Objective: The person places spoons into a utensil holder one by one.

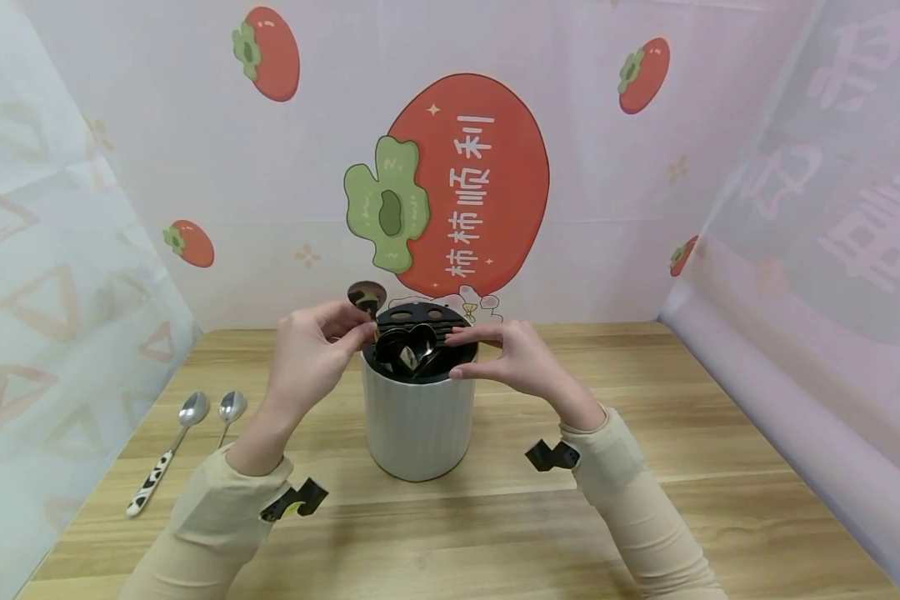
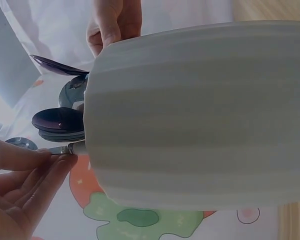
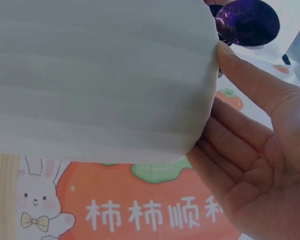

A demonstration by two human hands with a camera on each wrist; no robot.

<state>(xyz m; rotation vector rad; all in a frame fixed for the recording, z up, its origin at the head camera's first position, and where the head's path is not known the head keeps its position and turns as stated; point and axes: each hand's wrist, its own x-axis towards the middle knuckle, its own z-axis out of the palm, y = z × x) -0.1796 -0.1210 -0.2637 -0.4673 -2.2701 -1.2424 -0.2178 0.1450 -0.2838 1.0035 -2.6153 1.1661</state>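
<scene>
A white ribbed utensil holder (image 1: pixel 418 429) with a black slotted top (image 1: pixel 423 312) stands upright on the table. Several dark shiny spoons (image 2: pixel 58 119) stick out of it, bowls upward. Pinched at its neck by my left hand (image 1: pixel 311 354), a round-bowled spoon (image 1: pixel 367 295) stands at the holder's left side; in the left wrist view its lower end runs in at the rim. My right hand (image 1: pixel 517 360) rests on the right part of the rim, thumb toward me and fingers extended over the top. In the right wrist view the right thumb (image 3: pixel 232 56) touches the rim.
Two metal spoons lie on the table to the left: a longer one with a black-and-white patterned handle (image 1: pixel 150 483) and a smaller one (image 1: pixel 232 407), partly behind my left forearm. A printed backdrop (image 1: pixel 585 208) rises behind the wooden table (image 1: pixel 540 517).
</scene>
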